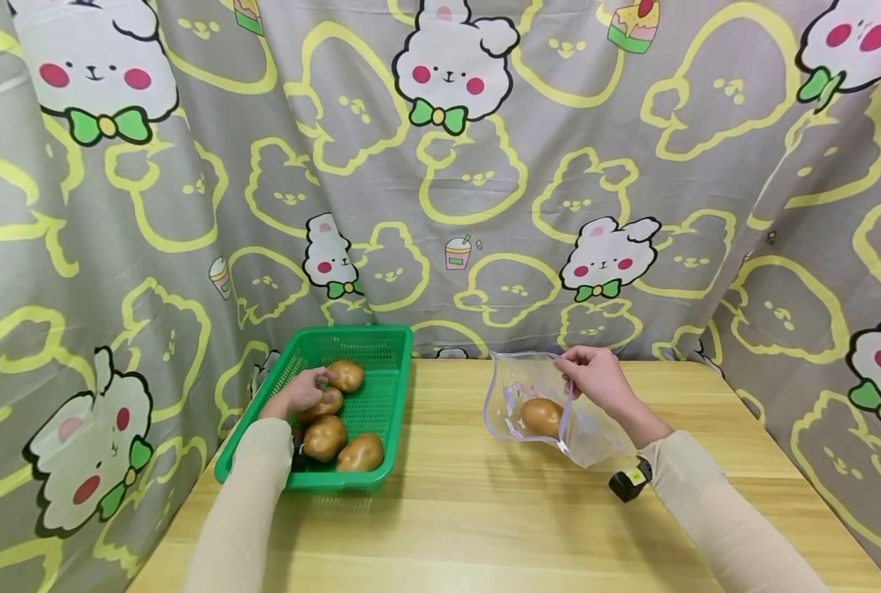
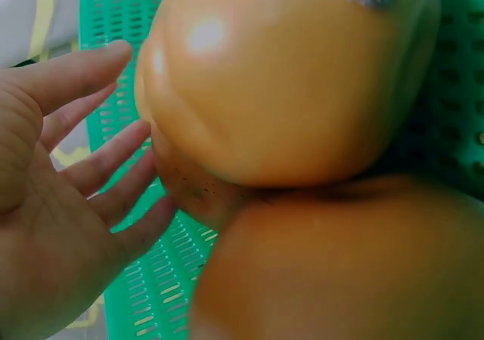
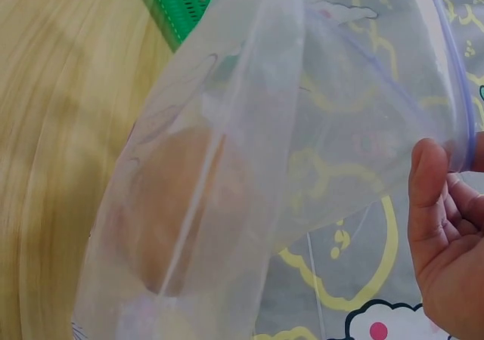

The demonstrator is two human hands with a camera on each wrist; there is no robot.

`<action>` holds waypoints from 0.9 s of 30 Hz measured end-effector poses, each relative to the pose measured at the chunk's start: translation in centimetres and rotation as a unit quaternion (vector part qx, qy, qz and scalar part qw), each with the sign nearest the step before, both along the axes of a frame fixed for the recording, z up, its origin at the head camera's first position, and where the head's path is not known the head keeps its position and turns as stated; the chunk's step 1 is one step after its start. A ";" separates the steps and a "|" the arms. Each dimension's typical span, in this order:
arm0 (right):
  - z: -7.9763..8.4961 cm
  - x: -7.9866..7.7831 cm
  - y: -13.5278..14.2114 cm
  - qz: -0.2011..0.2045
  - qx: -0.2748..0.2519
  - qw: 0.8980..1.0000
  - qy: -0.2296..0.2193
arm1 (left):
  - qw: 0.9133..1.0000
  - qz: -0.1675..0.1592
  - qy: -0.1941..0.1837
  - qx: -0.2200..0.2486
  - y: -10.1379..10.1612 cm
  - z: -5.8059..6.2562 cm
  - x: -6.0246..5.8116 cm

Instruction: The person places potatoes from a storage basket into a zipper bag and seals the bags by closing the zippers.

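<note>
In the head view my left hand (image 1: 305, 393) reaches into the green basket (image 1: 403, 395), over several smooth brown potatoes (image 1: 325, 438). Its fingers are spread and loosely bent in the left wrist view, with the fingertips right at the side of a potato (image 2: 272, 83). My right hand (image 1: 596, 377) pinches the purple-edged rim of a clear zipper bag (image 1: 603, 436) between thumb and fingers, and the bag's mouth gapes toward the left. Inside the bag lies one potato (image 1: 541, 417), seen blurred through the plastic in the right wrist view.
A black tape measure (image 1: 629, 479) with a yellow label sits beside my right wrist. The wooden table (image 1: 455, 527) runs between basket and bag. A grey patterned curtain (image 1: 440, 165) hangs behind the table and along both sides.
</note>
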State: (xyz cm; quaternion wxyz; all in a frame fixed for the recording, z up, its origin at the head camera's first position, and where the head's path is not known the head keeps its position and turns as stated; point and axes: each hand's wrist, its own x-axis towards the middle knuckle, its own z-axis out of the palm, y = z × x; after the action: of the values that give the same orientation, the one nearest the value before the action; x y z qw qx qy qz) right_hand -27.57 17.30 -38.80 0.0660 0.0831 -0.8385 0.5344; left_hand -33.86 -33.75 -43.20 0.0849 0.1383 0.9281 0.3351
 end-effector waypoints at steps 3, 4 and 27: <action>0.0 0.0 0.0 -0.001 -0.004 1.000 0.001 | 1.000 0.003 0.001 -0.008 -0.1 -0.1 0.1; 0.0 0.0 0.0 -0.002 -0.005 1.000 0.002 | 1.000 0.005 0.001 -0.011 -0.1 -0.1 0.1; -0.1 -0.1 0.1 0.002 0.003 1.000 0.010 | 0.995 0.038 -0.025 -0.089 -0.5 -0.5 -0.3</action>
State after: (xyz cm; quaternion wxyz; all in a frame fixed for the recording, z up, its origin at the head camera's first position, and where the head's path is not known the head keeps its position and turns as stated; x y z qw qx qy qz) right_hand -27.69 17.40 -38.87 0.0732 0.0909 -0.8390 0.5315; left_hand -34.12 -34.25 -43.66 0.1069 0.0864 0.9564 0.2577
